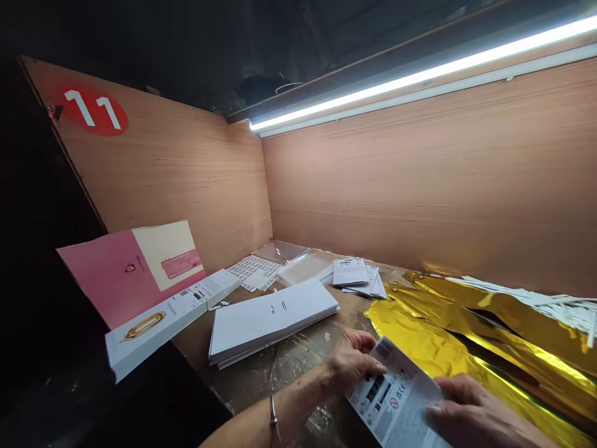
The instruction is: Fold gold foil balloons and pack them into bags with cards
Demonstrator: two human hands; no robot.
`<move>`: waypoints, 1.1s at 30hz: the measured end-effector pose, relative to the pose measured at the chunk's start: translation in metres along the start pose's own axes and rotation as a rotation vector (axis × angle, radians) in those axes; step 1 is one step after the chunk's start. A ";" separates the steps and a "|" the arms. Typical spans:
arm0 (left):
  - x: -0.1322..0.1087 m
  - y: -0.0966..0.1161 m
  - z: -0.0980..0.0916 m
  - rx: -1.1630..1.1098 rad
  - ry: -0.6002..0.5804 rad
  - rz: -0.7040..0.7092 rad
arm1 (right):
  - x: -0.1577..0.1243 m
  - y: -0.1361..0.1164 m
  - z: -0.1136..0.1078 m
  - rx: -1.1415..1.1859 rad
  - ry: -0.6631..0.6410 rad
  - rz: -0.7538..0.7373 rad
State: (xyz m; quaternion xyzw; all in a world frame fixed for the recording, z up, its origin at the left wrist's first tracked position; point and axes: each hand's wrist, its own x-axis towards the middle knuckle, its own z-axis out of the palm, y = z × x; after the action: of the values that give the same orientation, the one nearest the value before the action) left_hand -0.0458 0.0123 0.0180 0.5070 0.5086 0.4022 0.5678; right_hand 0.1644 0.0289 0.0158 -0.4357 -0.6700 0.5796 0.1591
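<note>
A printed white card packet [401,398] with a barcode and symbols is held low in front of me, tilted. My left hand [352,361] grips its upper left edge, thumb on the printed face. At its right edge my right hand [471,407] closes on it, thumb on top. Gold foil balloons [433,330] lie in a flat pile just beyond and to the right. A stack of white printed cards [275,317] rests on the table left of my hands.
Farther back are small folded packets [352,274], clear plastic bags [305,267] and a sticker sheet [254,272]. White straws [550,305] lie at the right. A long stack of printed sleeves [172,317] and a pink sheet [109,270] stand at the left edge. Wooden walls [420,186] enclose the table.
</note>
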 end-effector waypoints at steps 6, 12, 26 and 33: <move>-0.026 0.023 -0.083 1.233 0.366 0.219 | 0.004 -0.004 0.011 0.311 -0.139 0.000; -0.035 -0.004 -0.132 1.604 0.467 -0.036 | 0.003 0.002 0.019 0.343 -0.026 0.042; -0.035 0.011 -0.123 1.692 0.437 0.073 | 0.006 0.017 0.008 0.386 -0.024 0.007; -0.028 0.025 -0.093 1.786 0.456 0.189 | -0.013 0.012 -0.013 0.352 0.024 0.022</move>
State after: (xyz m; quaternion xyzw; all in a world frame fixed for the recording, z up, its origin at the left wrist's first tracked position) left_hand -0.1409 0.0048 0.0498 0.7045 0.6858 -0.0042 -0.1824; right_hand 0.1855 0.0266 0.0118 -0.4154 -0.5514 0.6843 0.2346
